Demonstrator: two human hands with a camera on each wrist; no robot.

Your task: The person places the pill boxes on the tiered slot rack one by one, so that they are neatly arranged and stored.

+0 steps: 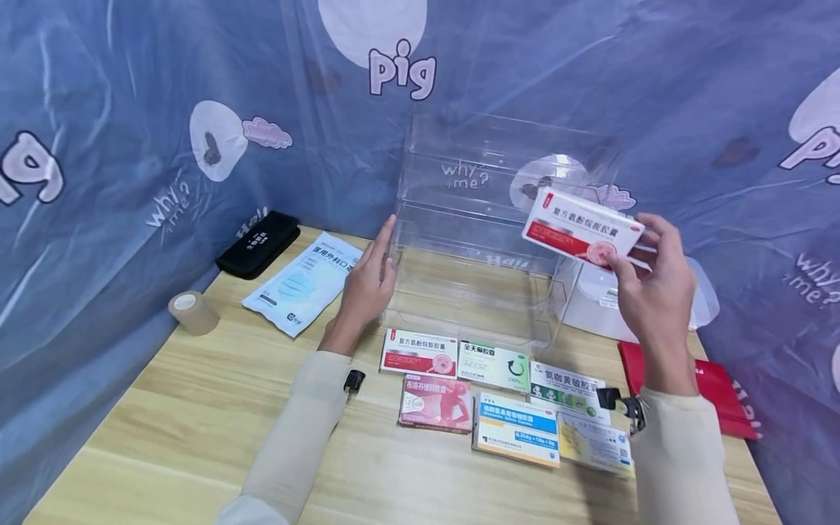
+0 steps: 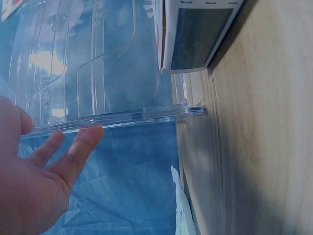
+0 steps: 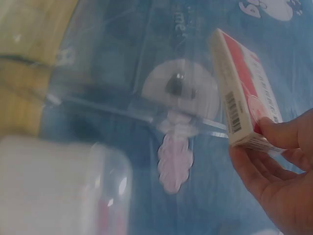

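Note:
My right hand (image 1: pixel 656 292) pinches a red-and-white medicine box (image 1: pixel 584 227) by its right end, thumb on the front, in the air before the upper right of a clear plastic tiered rack (image 1: pixel 472 244). The right wrist view shows the same medicine box (image 3: pixel 242 88) tilted, its barcode side visible. My left hand (image 1: pixel 367 288) rests with straight fingers against the rack's left side; in the left wrist view the fingers (image 2: pixel 80 149) lie along the clear side panel (image 2: pixel 117 116). On the table before the rack lie several medicine boxes, among them another red-and-white one (image 1: pixel 420 353).
Left of the rack lie a mask packet (image 1: pixel 302 281), a black zip case (image 1: pixel 259 244) and a tape roll (image 1: pixel 194 313). To its right stand a white lidded container (image 1: pixel 593 302) and a red pouch (image 1: pixel 712 394). A blue printed curtain (image 1: pixel 164 95) hangs behind the table.

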